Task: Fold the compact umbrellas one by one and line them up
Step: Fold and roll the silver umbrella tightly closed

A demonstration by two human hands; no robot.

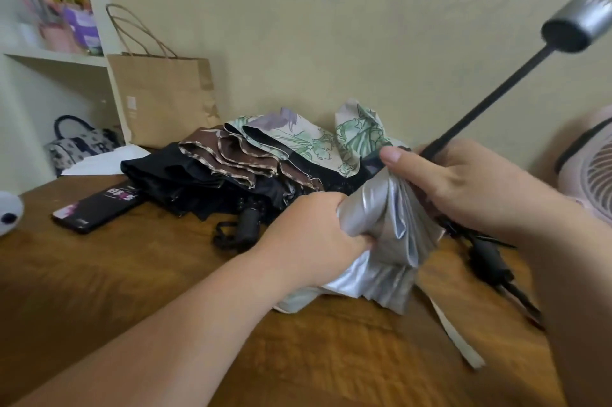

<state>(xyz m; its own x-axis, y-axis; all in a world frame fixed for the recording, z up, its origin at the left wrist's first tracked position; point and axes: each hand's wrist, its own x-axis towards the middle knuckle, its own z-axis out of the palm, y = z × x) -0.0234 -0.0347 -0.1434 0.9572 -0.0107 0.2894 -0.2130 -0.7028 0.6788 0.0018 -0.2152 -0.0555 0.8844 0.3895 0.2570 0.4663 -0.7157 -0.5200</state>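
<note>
Subject item: one silver umbrella (397,241), held just above the desk (149,274) at its near right part, its lower folds touching the desk top. The canopy is collapsed into loose pleats, not yet wrapped. Its dark shaft (490,102) is fully extended and slants up and away over the right end of the desk, ending in a silver handle (579,24), which is blurred.

Left grip (318,227): clenched on a bunch of the silver canopy, with the fingers buried in the fabric.

Right grip (463,181): closed round the base of the shaft where it meets the canopy, thumb laid across the top of the pleats.

Remaining stock lies heaped at the middle of the desk toward its far edge: a black umbrella (185,174) lowest, a brown umbrella (231,155) with a patterned border over it, and a floral umbrella (298,135) furthest back. All three are unfolded and overlapping. A black handle (248,221) with a wrist strap protrudes from the heap toward the near edge. A further dark umbrella (490,257) lies on the right part of the desk, partly hidden under the right forearm.

Other items: a phone (96,208) lies flat on the left part of the desk. A brown paper bag (165,98) stands at the far edge. A pink fan (592,174) sits off the right end. A shelf unit (56,57) stands beyond the far left corner.
</note>
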